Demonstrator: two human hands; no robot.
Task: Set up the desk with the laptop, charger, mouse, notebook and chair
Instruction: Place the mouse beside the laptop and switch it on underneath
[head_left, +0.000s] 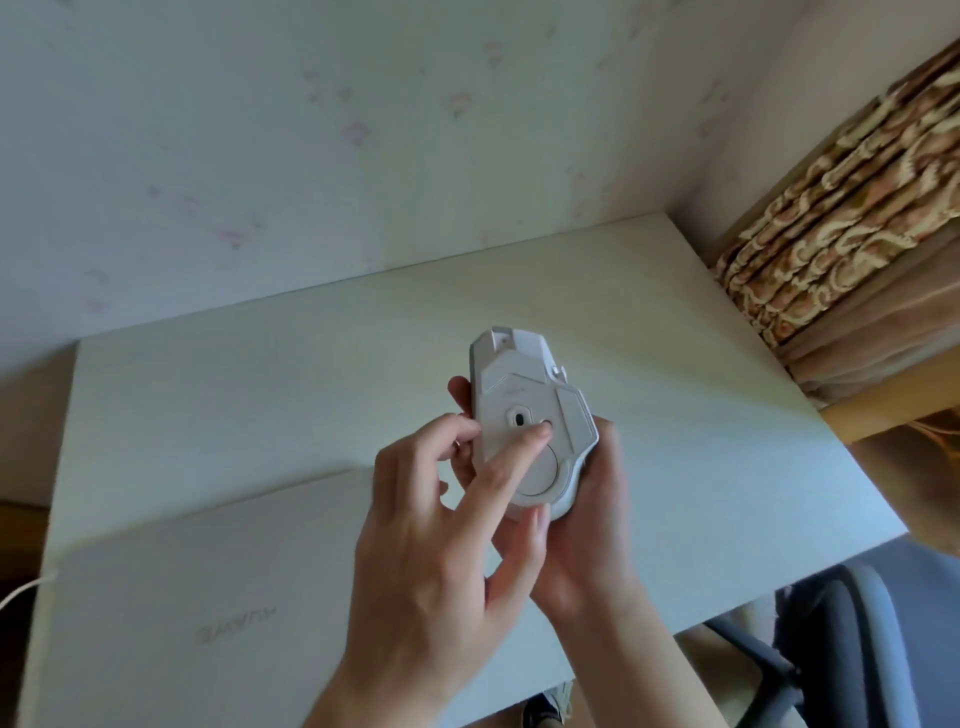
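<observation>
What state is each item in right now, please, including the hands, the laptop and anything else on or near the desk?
mouse: held above the desk, underside up
right hand: cradling the mouse from below
left hand: index fingertip on the mouse's underside, near the small switch
laptop: closed, flat on the desk
white cable: running to the laptop's left edge; the plug itself cannot be seen
chair: beside the desk, partly visible
curtain: gathered at the right
</observation>
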